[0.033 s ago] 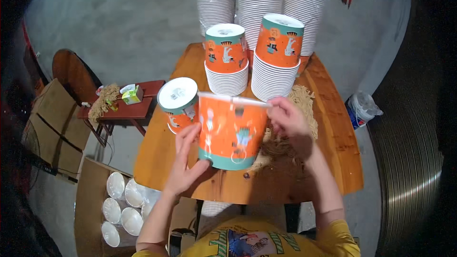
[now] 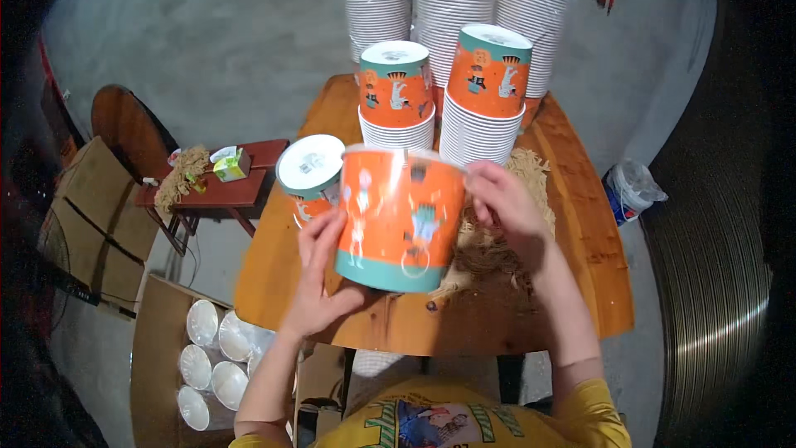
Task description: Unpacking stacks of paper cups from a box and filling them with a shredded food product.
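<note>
Both hands hold a large orange paper cup (image 2: 402, 216) with a teal base band and cartoon prints, tilted above the wooden table (image 2: 580, 274). My left hand (image 2: 319, 278) grips its lower left side. My right hand (image 2: 506, 207) holds its upper right rim. Just left of it a similar cup with a white round end (image 2: 311, 170) lies tilted. Two stacks of the same orange cups (image 2: 396, 99) (image 2: 489, 91) stand at the back of the table. A pile of pale straw-like fibre (image 2: 514, 241) lies under my right hand.
Tall white stacks wrapped in plastic (image 2: 456, 0) stand behind the table. A small red side table (image 2: 236, 195) at left carries a green box (image 2: 232, 164) and a fibre bundle (image 2: 184, 174). A cardboard box of white round lids (image 2: 207, 357) sits on the floor at lower left. A plastic bag (image 2: 634, 187) lies at right.
</note>
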`<state>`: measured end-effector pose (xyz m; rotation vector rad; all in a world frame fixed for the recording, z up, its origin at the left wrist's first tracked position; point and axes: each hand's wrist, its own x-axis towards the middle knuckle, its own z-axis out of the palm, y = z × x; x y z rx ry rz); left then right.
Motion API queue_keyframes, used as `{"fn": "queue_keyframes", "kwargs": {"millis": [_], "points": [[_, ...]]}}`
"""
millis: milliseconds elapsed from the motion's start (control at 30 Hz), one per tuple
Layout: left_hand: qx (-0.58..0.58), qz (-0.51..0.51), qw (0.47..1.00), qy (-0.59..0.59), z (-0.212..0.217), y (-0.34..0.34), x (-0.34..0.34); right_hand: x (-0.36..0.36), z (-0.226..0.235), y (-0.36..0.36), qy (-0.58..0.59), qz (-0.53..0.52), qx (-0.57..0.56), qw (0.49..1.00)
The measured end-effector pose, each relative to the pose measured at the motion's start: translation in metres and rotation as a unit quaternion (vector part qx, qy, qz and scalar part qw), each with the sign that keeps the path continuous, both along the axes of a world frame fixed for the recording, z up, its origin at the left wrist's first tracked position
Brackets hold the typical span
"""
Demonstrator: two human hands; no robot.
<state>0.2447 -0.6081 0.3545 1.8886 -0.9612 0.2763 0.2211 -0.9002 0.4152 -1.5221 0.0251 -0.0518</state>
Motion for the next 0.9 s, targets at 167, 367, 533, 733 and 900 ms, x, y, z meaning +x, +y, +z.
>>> {"fn": "queue_keyframes", "kwargs": {"millis": [167,367,533,733,900], "points": [[0.046,-0.061,0.979,-0.187,0.046,0.028,0.056,0.083,0.001,0.017,0.105,0.157,0.195,0.962],[-0.153,-0.127,0.980,0.026,0.055,0.052,0.090,0.166,-0.012,0.047,0.232,0.228,0.286,0.901],[-0.153,-0.014,0.987,0.054,0.062,0.050,0.115,0.200,-0.030,0.071,0.246,0.086,0.269,0.927],[-0.141,0.029,0.987,0.068,0.044,0.051,0.156,0.204,-0.051,0.084,0.151,0.126,0.286,0.938],[-0.134,0.021,0.988,0.069,0.030,0.050,0.169,0.194,-0.063,0.090,0.072,0.123,0.226,0.964]]}}
